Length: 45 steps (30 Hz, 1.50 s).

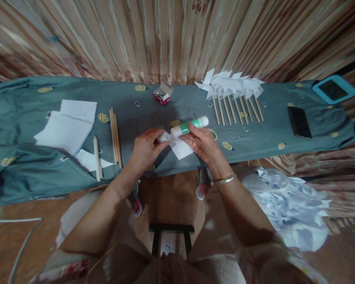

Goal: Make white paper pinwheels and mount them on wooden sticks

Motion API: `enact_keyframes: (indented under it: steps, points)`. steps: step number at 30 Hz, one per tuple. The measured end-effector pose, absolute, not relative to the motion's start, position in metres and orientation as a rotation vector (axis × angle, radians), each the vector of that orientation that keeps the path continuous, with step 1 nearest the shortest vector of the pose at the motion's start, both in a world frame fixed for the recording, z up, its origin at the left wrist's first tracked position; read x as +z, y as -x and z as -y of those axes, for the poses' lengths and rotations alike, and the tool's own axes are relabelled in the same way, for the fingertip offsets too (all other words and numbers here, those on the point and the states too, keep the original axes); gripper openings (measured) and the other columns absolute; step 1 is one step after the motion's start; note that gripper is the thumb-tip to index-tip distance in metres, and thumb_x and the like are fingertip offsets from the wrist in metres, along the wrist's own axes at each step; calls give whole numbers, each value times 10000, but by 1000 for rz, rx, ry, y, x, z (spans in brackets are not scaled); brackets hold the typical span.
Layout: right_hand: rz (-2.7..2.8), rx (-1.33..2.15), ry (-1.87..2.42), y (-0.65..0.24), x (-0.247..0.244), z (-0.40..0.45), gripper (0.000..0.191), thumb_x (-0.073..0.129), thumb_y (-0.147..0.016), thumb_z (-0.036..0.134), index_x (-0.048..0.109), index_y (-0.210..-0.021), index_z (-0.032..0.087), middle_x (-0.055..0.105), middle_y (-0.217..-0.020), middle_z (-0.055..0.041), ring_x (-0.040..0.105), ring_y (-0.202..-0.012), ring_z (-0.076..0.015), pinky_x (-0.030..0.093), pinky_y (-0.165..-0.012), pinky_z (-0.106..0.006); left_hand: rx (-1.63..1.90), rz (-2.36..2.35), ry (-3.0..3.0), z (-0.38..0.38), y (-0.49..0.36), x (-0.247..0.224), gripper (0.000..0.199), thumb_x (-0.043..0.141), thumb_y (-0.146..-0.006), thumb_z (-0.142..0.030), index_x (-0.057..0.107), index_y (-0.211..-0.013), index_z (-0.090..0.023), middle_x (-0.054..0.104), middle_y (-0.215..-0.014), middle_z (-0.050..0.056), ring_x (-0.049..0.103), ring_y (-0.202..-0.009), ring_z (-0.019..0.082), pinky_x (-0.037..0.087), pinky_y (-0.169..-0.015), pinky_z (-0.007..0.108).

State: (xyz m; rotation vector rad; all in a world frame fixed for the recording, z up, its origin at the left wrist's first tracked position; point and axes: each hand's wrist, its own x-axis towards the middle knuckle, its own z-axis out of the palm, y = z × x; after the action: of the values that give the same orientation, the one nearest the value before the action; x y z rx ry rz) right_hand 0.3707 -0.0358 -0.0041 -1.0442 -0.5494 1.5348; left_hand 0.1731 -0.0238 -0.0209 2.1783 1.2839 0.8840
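Note:
A green and white glue stick (189,126) lies across the fingers of my right hand (203,144), its left end close to a small white paper (181,149). My left hand (148,146) pinches a curled part of that paper at its left side, thumb and forefinger together. The fingertips of my right hand reach under or beside the paper's right edge; which of the two I cannot make out. The paper's lower corner hangs near the front edge of the cloth-covered table.
White sheets (66,128), a white pen-like tool (97,157) and wooden sticks (115,138) lie left. A box of pins (162,94) stands behind. Paper pinwheels (233,85), a phone (299,122) and a blue-framed device (334,89) are right. A bag of paper pieces (290,209) sits below.

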Motion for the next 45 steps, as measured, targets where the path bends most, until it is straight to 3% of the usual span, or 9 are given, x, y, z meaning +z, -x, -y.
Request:
enact_keyframes:
  steps: [5, 25, 34, 45]
  points:
    - [603, 1525, 1065, -371, -3, 36, 314, 903, -590, 367, 677, -705, 181, 721, -705, 16, 666, -640, -87, 583, -773, -230, 931, -1272, -2226, 23, -175, -21, 421, 615, -870, -548, 700, -1019, -163, 687, -894, 68, 607, -773, 184, 481, -736, 291]
    - [686, 1476, 1129, -364, -2, 39, 452, 933, -443, 486, 692, -668, 177, 711, -697, 14, 652, -655, -100, 593, -732, -239, 1017, -1227, -2280, 24, -176, -24, 508, 560, -878, -629, 702, -1049, -173, 706, -956, 79, 645, -882, 207, 505, -806, 307]
    - [738, 1435, 1205, -362, -4, 39, 490, 916, -445, 538, 680, -677, 175, 674, -628, 34, 621, -590, -87, 587, -661, -220, 1016, -1233, -2314, 26, -176, -24, 550, 529, -883, -651, 704, -1063, -161, 699, -982, 90, 634, -894, 210, 502, -825, 310]
    - [842, 1380, 1243, -352, -9, 41, 470, 870, -502, 600, 675, -677, 209, 699, -682, 7, 630, -621, -121, 579, -674, -274, 963, -1267, -2352, 27, -176, -22, 513, 515, -902, -628, 695, -1059, -174, 690, -976, 90, 630, -889, 216, 503, -818, 321]
